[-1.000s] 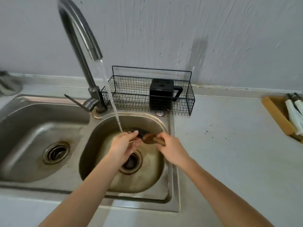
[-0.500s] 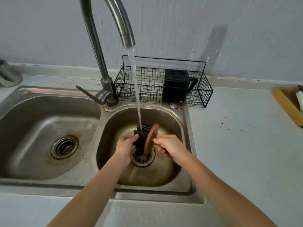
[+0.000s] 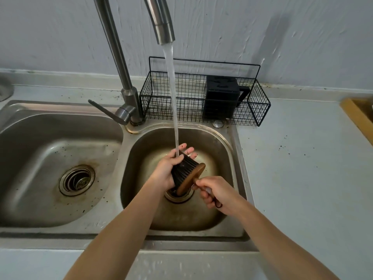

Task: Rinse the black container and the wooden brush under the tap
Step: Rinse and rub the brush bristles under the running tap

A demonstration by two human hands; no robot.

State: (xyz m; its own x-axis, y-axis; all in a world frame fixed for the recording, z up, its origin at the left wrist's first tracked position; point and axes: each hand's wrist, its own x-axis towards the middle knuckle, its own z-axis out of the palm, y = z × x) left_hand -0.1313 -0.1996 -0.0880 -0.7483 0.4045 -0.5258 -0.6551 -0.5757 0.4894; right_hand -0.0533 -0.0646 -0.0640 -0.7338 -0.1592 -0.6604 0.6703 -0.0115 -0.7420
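The wooden brush has a round wooden back, black bristles and a short handle. My right hand grips that handle over the right sink basin. My left hand cups the black bristles, fingers spread behind them. Water from the tap falls in a stream onto the bristles and my left fingers. The black container, square with a side handle, stands inside the black wire basket behind the sink, away from both hands.
A left sink basin with its own drain lies beside the right one. The tap lever points left. A wooden tray sits at the right edge of the speckled grey counter. The wall rises close behind.
The brush has tilted so its bristles point up-left into the stream. My left hand has shifted from the bristles' side to cupping them. The view has moved closer to the sink.
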